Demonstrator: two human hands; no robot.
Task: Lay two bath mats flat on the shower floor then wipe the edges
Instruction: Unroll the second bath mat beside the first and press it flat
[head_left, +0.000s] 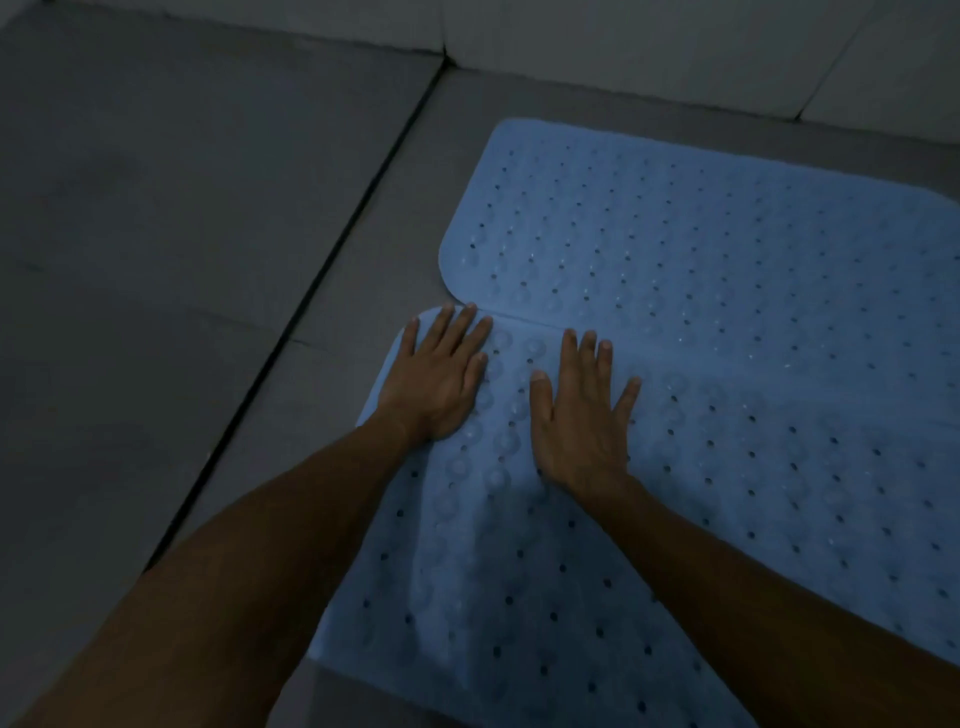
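Two bare forearms enter from the bottom edge, cut off above the elbow by the frame, and reach forward over the near bath mat (519, 571), a pale blue sheet dotted with small holes and round bumps. It lies on the grey tiled floor (156, 260); its near and right parts run out of view, so its full outline cannot be seen. The left hand (441, 374) rests palm down on the mat's far left rounded corner, fingers straight and slightly spread, holding nothing. The right hand (582, 415) lies flat just beside it, fingers straight and fanned wider, also holding nothing.

Just past the fingertips runs the seam where the far bath mat (701, 249) meets the near one; whether the edges merely touch or overlap is hard to tell in the dim light. The far mat lies flat, its right side cut off. Beyond it, pale wall tiles (623, 41) rise from the floor, and a dark grout line (332, 260) runs diagonally to the left of the mats.
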